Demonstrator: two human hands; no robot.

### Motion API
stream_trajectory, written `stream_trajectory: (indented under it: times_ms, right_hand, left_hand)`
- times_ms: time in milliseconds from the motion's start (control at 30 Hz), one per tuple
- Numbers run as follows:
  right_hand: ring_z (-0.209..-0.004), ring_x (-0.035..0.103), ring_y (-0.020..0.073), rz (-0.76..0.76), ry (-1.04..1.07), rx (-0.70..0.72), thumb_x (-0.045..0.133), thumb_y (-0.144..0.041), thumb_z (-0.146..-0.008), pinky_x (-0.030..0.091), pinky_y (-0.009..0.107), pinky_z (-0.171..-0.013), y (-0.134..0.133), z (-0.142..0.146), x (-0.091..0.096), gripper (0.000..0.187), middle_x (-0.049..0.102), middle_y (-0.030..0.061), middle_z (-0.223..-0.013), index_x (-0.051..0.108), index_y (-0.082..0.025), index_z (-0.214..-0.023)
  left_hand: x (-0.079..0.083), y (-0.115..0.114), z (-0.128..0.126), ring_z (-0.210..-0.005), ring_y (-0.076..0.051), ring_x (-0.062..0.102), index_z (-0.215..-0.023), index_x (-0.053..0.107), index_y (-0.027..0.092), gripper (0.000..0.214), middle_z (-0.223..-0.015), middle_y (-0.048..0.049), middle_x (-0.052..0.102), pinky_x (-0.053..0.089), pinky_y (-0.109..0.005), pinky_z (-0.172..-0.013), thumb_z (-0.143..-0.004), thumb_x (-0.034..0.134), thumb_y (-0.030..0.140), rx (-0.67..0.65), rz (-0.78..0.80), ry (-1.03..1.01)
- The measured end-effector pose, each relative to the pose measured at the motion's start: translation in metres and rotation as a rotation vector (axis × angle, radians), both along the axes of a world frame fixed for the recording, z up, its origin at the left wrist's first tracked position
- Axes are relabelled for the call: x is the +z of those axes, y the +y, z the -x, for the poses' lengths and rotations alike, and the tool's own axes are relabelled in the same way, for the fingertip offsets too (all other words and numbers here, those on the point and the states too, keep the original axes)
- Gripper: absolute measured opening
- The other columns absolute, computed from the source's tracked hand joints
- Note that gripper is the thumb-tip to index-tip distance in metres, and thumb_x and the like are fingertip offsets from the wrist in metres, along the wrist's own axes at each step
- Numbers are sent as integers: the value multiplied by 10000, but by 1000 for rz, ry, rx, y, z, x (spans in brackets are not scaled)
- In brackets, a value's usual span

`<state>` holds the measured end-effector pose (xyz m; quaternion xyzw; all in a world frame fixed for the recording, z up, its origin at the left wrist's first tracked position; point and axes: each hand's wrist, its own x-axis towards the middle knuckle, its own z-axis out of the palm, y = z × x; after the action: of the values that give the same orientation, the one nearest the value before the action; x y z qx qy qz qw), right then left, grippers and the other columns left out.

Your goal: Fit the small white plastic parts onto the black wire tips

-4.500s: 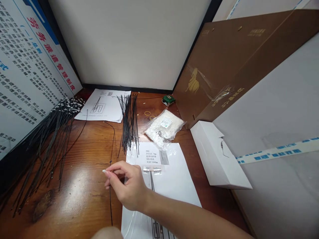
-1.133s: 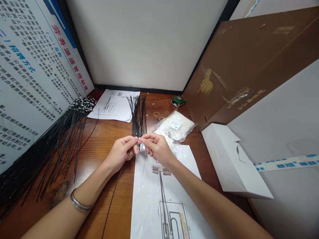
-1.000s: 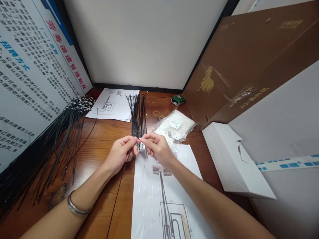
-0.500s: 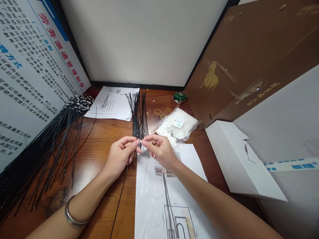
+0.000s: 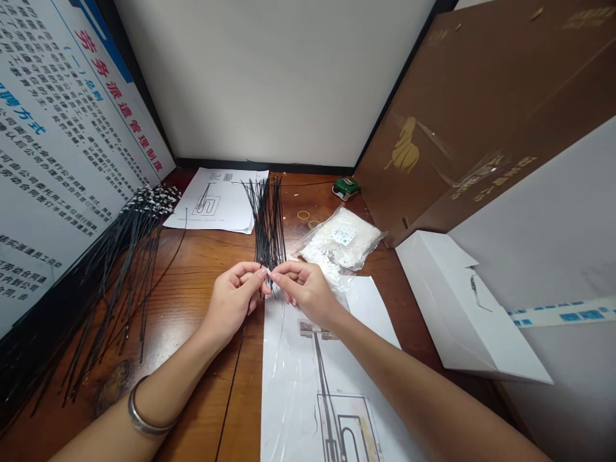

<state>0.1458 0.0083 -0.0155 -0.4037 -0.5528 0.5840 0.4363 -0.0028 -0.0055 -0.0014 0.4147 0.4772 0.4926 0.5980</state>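
Thin black wire point(image 5: 234, 385) is held up by its top end, just off the left edge of the paper sheet point(image 5: 293, 366) that lies on the brown wooden table point(image 5: 192, 282). The left hand point(image 5: 235, 298) and the right hand point(image 5: 303, 289) meet above the top left corner of the sheet. Both hands are pinched shut on the wire's end, thumb against finger, and their fingertips touch. The rest of the wire runs down along the left side of the sheet to the near edge of the picture. A silver bracelet point(image 5: 139, 410) sits on the left wrist.

The sheet has a line drawing on it and clear plastic over it. Behind the sheet, farther from the person, lies a bunch of black wires point(image 5: 269, 218). Its near end is right behind the fingers. A clear bag of small white bits point(image 5: 341, 240) lies at the far right corner of the sheet. Yellow rubber bands point(image 5: 303, 215) and a small green thing point(image 5: 345, 187) lie farther back.

A second paper point(image 5: 216, 202) lies far behind the sheet, to the left. Well to the left of the sheet is a big heap of black wires with white tips point(image 5: 120, 256), beside a board with printed writing point(image 5: 58, 141). A white box point(image 5: 457, 308) is near the sheet on the right. A big brown box point(image 5: 471, 115) leans behind it. A plain white wall point(image 5: 269, 77) closes off the back of the table.
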Motion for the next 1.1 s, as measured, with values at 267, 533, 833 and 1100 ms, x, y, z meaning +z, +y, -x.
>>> stream_trajectory:
  times_ms: [267,533,833,1100]
  right_hand:
    - [-391,331,62,10,37,90,594,-387,-775,259,220,-409,0,-1,3,227,430,-81,-425,610,-174,-699]
    - [-392,343,68,-15,59,94,541,-414,-822,277,229,-431,1,0,2,289,433,-74,-417,594,-176,-665]
    - [-399,354,65,-9,9,83,554,-438,-830,256,230,-424,0,1,1,331,453,-62,-438,552,-175,-628]
    - [-396,363,76,19,86,96,551,-357,-774,253,233,-416,3,0,-1,205,467,-64,-428,566,-174,-682]
  left_hand:
    - [0,0,0,-364,-41,366,-821,569,157,317,-534,47,576,266,-177,-354,-708,728,407,-14,-7,24]
    - [2,-1,0,-370,-47,382,-817,573,162,335,-518,44,577,262,-177,-361,-691,738,425,-49,-16,41]
    - [5,-3,-1,-372,-54,380,-809,598,156,345,-505,31,584,256,-187,-367,-669,747,434,-57,-24,69]
    - [3,-3,0,-383,-44,383,-809,616,130,290,-525,20,606,275,-176,-376,-718,718,386,-85,-57,73]
